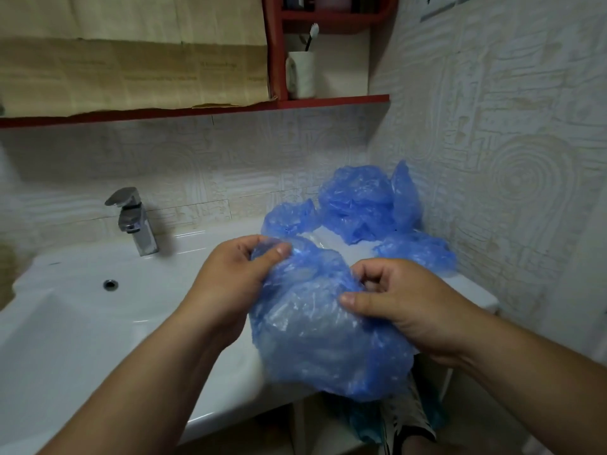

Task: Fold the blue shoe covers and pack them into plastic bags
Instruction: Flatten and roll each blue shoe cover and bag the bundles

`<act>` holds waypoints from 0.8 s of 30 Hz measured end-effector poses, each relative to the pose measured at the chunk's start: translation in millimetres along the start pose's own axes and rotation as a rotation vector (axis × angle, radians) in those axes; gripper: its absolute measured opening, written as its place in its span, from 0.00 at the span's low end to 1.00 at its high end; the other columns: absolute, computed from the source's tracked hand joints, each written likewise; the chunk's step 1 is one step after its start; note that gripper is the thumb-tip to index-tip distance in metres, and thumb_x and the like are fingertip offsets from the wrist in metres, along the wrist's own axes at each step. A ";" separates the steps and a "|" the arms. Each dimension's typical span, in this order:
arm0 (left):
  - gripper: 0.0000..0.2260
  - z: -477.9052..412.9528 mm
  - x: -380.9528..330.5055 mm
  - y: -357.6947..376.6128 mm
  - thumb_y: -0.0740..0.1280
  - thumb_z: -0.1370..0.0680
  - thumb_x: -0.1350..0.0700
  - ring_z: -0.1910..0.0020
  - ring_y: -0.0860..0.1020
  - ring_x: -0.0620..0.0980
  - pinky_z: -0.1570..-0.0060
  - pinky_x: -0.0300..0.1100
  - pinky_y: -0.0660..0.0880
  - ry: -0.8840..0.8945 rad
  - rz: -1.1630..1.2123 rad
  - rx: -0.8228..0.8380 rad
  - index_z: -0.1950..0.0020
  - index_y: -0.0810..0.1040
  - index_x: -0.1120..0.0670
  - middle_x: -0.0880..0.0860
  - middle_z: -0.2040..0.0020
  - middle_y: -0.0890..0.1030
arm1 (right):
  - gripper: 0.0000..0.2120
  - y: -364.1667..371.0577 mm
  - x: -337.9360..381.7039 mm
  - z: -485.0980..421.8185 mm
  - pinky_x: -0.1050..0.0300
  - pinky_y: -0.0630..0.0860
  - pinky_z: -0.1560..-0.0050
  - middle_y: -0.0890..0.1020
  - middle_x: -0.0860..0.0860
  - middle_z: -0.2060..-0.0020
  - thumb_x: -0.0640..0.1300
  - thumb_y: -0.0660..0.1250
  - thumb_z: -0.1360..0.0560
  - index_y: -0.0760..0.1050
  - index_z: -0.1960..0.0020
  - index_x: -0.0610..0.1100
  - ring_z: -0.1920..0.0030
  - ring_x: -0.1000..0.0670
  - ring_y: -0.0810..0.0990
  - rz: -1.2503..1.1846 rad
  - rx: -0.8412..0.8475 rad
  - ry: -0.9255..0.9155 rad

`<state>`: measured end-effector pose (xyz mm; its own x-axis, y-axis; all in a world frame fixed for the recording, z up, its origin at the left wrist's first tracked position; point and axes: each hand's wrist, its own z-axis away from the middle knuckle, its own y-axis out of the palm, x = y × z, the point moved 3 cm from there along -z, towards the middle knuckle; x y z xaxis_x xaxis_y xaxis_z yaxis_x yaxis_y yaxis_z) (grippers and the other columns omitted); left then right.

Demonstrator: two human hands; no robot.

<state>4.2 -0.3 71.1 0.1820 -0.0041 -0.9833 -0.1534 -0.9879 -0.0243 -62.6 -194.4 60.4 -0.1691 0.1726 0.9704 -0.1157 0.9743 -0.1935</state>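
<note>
The blue shoe cover (pixel 315 336) lies with its long axis slanting from far-left to near-right. Its narrower gathered end points up and away toward the back wall, and its fuller end sags toward the person, over the front lip of the white basin (pixel 82 323). The left hand (pixel 236 280) pinches the upper end, thumb on top and fingers curled behind. The right hand (pixel 407 310) grips the right-hand edge, thumb pressed flat on the film and fingers curled in. The cover is thin, translucent blue plastic, crinkled all over and puffed like a slack pouch (its hem is lost in the folds). Behind it, in the corner of the glossy counter against the embossed cream wall tiles (pixel 492 110), more loose shoe covers (pixel 358 205) sit in crumpled heaps. A chrome tap (pixel 134 221) stands well to the left.
</note>
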 end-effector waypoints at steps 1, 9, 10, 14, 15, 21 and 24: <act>0.07 -1.3 0.8 -4.3 0.69 0.22 0.58 0.61 0.83 0.55 0.62 0.44 0.80 0.013 -0.023 -0.054 0.57 0.84 0.59 0.60 0.59 0.85 | 0.05 -1.6 -0.7 0.2 0.58 0.78 0.58 0.84 0.50 0.64 0.39 0.76 0.30 0.81 0.57 0.45 0.62 0.51 0.82 0.064 0.009 0.018; 0.31 2.5 -7.4 -15.5 0.65 0.22 0.38 0.68 0.77 0.55 0.64 0.50 0.75 -0.020 -0.200 -0.070 0.56 0.77 0.70 0.65 0.64 0.81 | 0.09 0.5 -0.7 4.6 0.59 0.79 0.57 0.84 0.53 0.64 0.48 0.80 0.34 0.83 0.57 0.49 0.62 0.56 0.81 0.389 0.186 0.122; 0.33 3.0 -7.7 -15.6 0.65 0.23 0.37 0.66 0.77 0.56 0.62 0.52 0.77 -0.048 -0.188 -0.043 0.54 0.76 0.71 0.66 0.63 0.81 | 0.10 3.6 2.1 7.1 0.61 0.78 0.56 0.84 0.53 0.64 0.50 0.79 0.33 0.83 0.55 0.48 0.61 0.57 0.81 0.342 0.226 0.140; 0.28 14.8 -8.7 -3.5 0.64 0.21 0.43 0.66 0.78 0.56 0.59 0.51 0.79 -0.074 -0.162 -0.002 0.56 0.77 0.72 0.65 0.64 0.81 | 0.11 14.0 13.5 11.2 0.57 0.79 0.46 0.86 0.49 0.53 0.50 0.73 0.26 0.83 0.49 0.45 0.50 0.51 0.84 0.253 0.216 0.153; 0.26 18.3 -8.7 0.2 0.64 0.20 0.43 0.63 0.80 0.57 0.55 0.53 0.80 -0.081 -0.141 0.003 0.56 0.80 0.69 0.66 0.61 0.83 | 0.07 16.3 16.0 11.4 0.58 0.80 0.48 0.86 0.49 0.54 0.46 0.72 0.25 0.83 0.49 0.44 0.51 0.51 0.85 0.261 0.189 0.139; 0.18 30.4 -14.2 -9.6 0.75 0.31 0.50 0.57 0.82 0.54 0.59 0.45 0.80 -0.130 0.074 0.128 0.46 0.77 0.56 0.62 0.48 0.83 | 0.04 19.2 27.8 11.5 0.58 0.78 0.58 0.85 0.46 0.63 0.41 0.71 0.24 0.82 0.58 0.44 0.62 0.51 0.82 0.204 0.044 0.084; 0.20 30.3 -13.7 -17.4 0.80 0.35 0.60 0.59 0.79 0.54 0.67 0.38 0.76 -0.047 0.017 0.163 0.50 0.75 0.53 0.61 0.49 0.80 | 0.06 15.3 25.6 3.6 0.56 0.77 0.57 0.83 0.47 0.66 0.42 0.72 0.25 0.82 0.61 0.44 0.64 0.51 0.80 0.229 -0.001 0.059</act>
<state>-25.0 21.7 79.5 0.1330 -0.0094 -0.9911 -0.3123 -0.9494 -0.0329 -72.3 -175.6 81.8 -0.1335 0.3971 0.9080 -0.0801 0.9089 -0.4093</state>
